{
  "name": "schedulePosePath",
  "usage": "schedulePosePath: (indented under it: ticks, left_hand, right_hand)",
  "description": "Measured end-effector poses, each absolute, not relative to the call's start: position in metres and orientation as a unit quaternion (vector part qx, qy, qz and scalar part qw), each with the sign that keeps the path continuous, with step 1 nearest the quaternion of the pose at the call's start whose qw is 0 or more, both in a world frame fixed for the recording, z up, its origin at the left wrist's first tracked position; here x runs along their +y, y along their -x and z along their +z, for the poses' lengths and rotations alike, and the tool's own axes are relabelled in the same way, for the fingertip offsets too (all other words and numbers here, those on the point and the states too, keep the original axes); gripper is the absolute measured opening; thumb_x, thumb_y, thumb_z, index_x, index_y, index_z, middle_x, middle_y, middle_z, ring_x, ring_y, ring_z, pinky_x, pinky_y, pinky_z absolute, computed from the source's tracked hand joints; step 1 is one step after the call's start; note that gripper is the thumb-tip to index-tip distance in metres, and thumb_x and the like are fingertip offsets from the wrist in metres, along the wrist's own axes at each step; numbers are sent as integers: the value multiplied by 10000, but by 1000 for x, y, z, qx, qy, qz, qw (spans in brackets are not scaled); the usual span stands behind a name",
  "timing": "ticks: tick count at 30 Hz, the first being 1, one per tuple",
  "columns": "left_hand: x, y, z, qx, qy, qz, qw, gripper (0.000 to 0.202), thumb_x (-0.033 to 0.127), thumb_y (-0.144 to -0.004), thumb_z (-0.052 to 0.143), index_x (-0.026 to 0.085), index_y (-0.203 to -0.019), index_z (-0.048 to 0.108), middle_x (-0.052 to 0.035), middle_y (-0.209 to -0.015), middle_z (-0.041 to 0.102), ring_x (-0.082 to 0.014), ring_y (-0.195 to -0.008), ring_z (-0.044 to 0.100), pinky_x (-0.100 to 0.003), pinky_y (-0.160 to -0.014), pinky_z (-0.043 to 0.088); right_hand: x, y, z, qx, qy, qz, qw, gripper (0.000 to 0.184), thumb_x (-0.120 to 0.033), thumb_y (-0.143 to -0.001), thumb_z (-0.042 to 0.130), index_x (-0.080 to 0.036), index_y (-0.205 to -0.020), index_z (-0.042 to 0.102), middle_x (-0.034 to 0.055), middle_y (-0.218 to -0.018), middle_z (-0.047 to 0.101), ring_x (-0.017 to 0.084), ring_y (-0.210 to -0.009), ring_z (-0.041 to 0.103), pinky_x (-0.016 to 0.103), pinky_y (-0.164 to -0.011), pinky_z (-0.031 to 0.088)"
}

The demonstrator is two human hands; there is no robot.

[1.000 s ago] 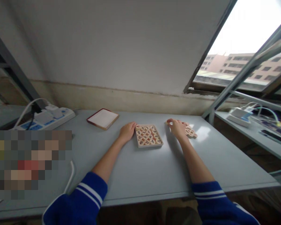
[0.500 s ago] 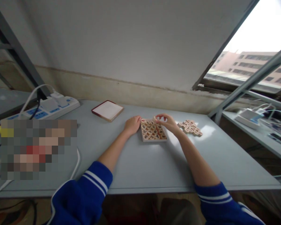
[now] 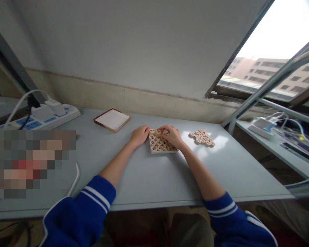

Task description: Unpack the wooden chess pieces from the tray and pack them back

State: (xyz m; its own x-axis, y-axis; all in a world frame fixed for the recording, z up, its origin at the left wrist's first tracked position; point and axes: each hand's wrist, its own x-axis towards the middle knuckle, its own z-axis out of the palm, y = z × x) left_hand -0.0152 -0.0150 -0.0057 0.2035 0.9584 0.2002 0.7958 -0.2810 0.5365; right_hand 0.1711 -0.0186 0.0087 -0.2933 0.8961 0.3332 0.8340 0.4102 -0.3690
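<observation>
A shallow square box (image 3: 164, 152) on the desk holds rows of round wooden Chinese chess pieces (image 3: 159, 143) marked with characters. At its left far corner, my left hand (image 3: 139, 135) grips the box edge with curled fingers. My right hand (image 3: 172, 136) reaches over the far part of the box, thumb and fingers drawn together on a Chinese chess piece (image 3: 158, 131) in the far row. The hand covers the pieces on the far right. A cluster of loose pieces (image 3: 202, 137) lies on the desk to the right of the box.
Back left on the desk (image 3: 154, 181) lies a box lid (image 3: 112, 120) with a white inside and dark red rim. A power strip (image 3: 51, 116) with plugs and cables stands at the left, near a blurred-out area. A metal bed frame (image 3: 247, 108) rises at the right.
My right hand has moved left over the box's far row, bringing a piece down among the others. My left hand stays at the box corner. The view has shifted slightly right.
</observation>
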Motion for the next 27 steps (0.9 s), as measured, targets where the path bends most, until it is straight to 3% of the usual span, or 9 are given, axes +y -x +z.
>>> schedulePosePath:
  ticks: [14, 21, 27]
  left_hand:
    - [-18, 15, -4, 572, -750, 280, 175, 325, 313, -842, 299, 207, -915, 597, -47, -959, 640, -188, -873, 568, -261, -681, 386]
    - [-13, 16, -8, 571, -746, 286, 189, 344, 326, -843, 272, 205, -891, 590, -53, -942, 639, -190, -865, 565, -263, -678, 382]
    - [-12, 18, -7, 555, -747, 283, 231, 350, 351, -846, 255, 199, -842, 571, -52, -922, 631, -179, -858, 562, -260, -709, 386]
  right_hand:
    - [-18, -169, 10, -808, 517, 103, 263, 272, -331, -712, 613, -285, -979, 600, -6, -943, 625, 182, -898, 491, 314, -780, 323]
    - [-14, -170, 2, -797, 517, 116, 290, 474, -267, -694, 621, -262, -1143, 471, -28, -832, 622, 139, -755, 509, 275, -715, 351]
    - [-11, -174, 7, -789, 486, 155, 342, 570, -303, -714, 577, -201, -1230, 359, -20, -785, 595, 116, -644, 490, 241, -659, 373]
